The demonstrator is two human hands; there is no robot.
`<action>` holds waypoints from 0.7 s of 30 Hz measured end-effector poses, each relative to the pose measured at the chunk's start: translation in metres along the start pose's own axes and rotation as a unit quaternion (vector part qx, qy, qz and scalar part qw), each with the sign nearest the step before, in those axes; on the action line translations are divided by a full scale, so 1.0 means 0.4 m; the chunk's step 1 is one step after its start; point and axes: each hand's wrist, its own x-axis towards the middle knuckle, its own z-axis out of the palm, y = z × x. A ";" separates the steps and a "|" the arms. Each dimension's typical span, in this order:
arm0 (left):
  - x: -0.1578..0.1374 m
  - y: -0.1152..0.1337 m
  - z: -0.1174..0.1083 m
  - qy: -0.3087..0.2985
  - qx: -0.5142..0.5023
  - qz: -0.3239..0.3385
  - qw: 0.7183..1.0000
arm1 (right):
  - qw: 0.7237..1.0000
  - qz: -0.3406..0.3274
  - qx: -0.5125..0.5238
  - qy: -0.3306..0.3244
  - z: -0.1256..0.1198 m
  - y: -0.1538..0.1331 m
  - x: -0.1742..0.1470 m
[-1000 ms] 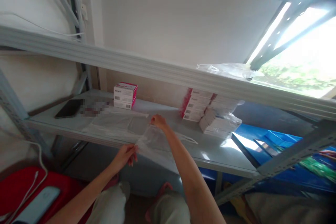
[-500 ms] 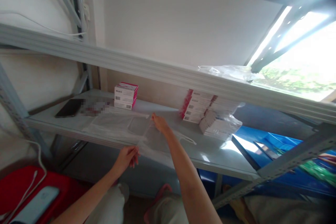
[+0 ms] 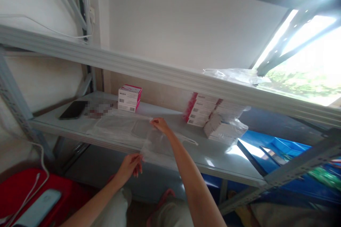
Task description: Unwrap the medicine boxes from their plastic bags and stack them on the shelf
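Note:
A clear plastic bag [image 3: 160, 143] stretches between my two hands at the front of the grey shelf [image 3: 218, 152]. My right hand [image 3: 160, 125] is closed in a pinch on its far edge, over the shelf. My left hand [image 3: 131, 165] is closed on its near corner, just in front of the shelf edge. A white strip, like a bag handle [image 3: 189, 139], lies to the right of my right forearm. Left of my hands, more clear plastic [image 3: 113, 126] lies flat on the shelf.
Two stacked pink-and-white boxes [image 3: 129, 98] stand behind the plastic. A plastic-wrapped batch of similar boxes [image 3: 202, 110] is to the right. A black phone [image 3: 74, 110] lies at left. The upper shelf beam [image 3: 149, 69] crosses above my hands. A red stool [image 3: 66, 188] holds a pale blue device with cables.
My right hand has moved slightly left and nearer with the bag's edge. My left fingers have drawn together on the near corner. The whole view has shifted a little.

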 end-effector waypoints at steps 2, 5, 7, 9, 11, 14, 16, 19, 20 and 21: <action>-0.004 0.004 -0.002 0.014 0.000 0.006 1.000 | 0.999 -0.002 -0.002 0.032 0.002 -0.006 -0.002; -0.011 0.008 -0.004 0.022 0.002 0.008 1.000 | 0.999 -0.013 -0.011 0.048 0.000 -0.015 -0.009; -0.016 0.010 -0.003 0.017 0.001 0.007 1.000 | 0.998 -0.009 -0.023 0.056 -0.006 -0.020 -0.014; -0.020 0.014 -0.002 0.013 -0.002 0.006 1.000 | 0.996 0.001 -0.055 0.068 -0.018 -0.029 -0.018; -0.023 0.023 -0.002 0.014 -0.005 0.011 1.000 | 0.993 0.001 -0.094 0.078 -0.032 -0.043 -0.019; -0.028 0.048 -0.008 0.019 -0.008 0.029 0.999 | 0.988 -0.015 -0.126 0.089 -0.054 -0.081 -0.009; -0.034 0.067 -0.019 0.020 -0.008 0.043 0.999 | 0.985 -0.019 -0.142 0.097 -0.065 -0.120 0.010; -0.045 0.094 -0.056 0.035 -0.004 0.061 0.998 | 0.981 -0.039 -0.165 0.094 -0.067 -0.193 0.059; -0.049 0.101 -0.075 0.047 -0.003 0.064 0.997 | 0.979 -0.054 -0.172 0.091 -0.061 -0.220 0.081; -0.052 0.107 -0.098 0.065 -0.003 0.066 0.996 | 0.977 -0.069 -0.180 0.087 -0.052 -0.247 0.106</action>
